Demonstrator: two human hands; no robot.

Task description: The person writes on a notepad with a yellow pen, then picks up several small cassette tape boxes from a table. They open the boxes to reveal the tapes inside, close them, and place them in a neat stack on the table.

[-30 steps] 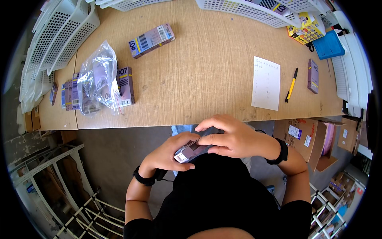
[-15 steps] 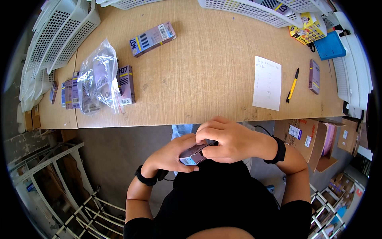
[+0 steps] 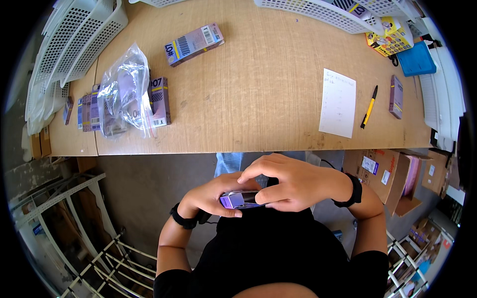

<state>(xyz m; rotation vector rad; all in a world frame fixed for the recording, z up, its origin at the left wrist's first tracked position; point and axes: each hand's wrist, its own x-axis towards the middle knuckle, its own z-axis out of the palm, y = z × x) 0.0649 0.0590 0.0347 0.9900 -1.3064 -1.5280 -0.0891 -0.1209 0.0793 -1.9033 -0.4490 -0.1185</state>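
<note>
Close against the chest, both hands clasp a small purple box point(image 3: 242, 198), left hand point(image 3: 211, 196) cupping beneath, right hand point(image 3: 293, 183) curled over it, short of the counter point(image 3: 258, 99) edge, where bare wood separates bag point(image 3: 121, 97) from paper point(image 3: 338, 103).

Plastic bag point(image 3: 121, 94) at table's point(image 3: 258, 99) left, sheet point(image 3: 338, 103) with pen point(image 3: 368, 107) at right.
</note>
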